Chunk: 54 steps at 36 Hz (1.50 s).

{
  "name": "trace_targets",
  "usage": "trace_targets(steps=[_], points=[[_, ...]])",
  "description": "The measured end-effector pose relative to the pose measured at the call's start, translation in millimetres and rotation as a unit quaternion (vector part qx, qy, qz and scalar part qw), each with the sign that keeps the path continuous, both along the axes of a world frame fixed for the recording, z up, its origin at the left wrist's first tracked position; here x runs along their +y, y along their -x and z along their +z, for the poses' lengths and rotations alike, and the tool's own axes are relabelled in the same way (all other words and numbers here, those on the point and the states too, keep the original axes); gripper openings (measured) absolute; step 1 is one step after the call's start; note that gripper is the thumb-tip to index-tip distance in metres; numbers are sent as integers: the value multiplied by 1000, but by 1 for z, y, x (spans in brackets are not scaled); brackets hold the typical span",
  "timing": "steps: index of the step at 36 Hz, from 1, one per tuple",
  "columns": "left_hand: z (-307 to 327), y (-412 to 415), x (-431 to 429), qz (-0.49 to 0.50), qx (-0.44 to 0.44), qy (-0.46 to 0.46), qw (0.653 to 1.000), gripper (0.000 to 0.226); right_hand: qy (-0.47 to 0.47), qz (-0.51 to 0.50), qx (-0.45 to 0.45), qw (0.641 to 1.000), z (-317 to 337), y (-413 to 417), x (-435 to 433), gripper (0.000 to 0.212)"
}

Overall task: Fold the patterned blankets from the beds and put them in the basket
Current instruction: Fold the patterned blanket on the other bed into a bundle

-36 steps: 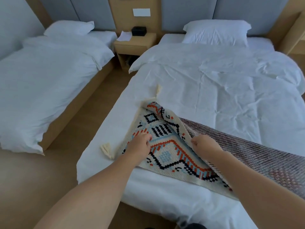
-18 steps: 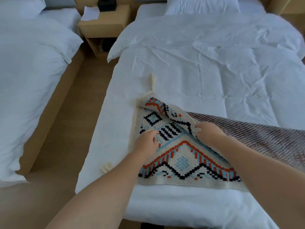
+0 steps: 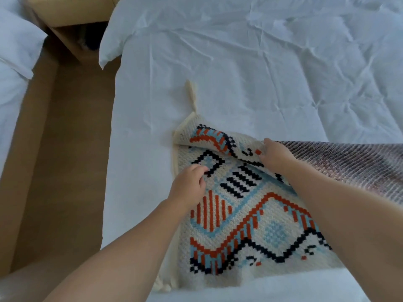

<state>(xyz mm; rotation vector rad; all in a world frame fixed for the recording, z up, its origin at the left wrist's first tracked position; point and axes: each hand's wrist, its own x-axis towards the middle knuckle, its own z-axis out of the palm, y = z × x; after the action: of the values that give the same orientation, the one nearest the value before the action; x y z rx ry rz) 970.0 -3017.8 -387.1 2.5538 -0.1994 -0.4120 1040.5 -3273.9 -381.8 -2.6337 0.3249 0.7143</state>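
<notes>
Woven patterned blanket: left hand seemingly pinches it; right hand grips its folded edge.

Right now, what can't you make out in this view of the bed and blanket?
Basket: nowhere in the head view.
Patterned blanket: right end cut off by the frame edge, part covered by the right forearm.
Left hand: its knuckles hide whether the fingers pinch the weave.
Nightstand: top cut off; shelf too dark.

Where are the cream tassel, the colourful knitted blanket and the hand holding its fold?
cream tassel [image 3: 191, 94], head view, on its braided middle.
colourful knitted blanket [image 3: 275, 233], head view, on the pale blue diamond.
right hand [image 3: 275, 156], head view, on its back.
</notes>
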Motion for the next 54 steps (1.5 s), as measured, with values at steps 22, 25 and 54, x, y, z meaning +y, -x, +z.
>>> trace_targets(steps=[22, 25, 54], points=[[-18, -76, -48, -311, -47, -170, 934, 29, -19, 229, -32, 973, -18, 81, 20, 23], [-25, -68, -38, -282, -45, -174, 943, 25, 5, 212, -13, 977, -19, 85, 16, 22], [10, 152, 7, 119, 85, -177, 973, 9, 91, 328, 25, 940, 31, 184, -5, 24]])
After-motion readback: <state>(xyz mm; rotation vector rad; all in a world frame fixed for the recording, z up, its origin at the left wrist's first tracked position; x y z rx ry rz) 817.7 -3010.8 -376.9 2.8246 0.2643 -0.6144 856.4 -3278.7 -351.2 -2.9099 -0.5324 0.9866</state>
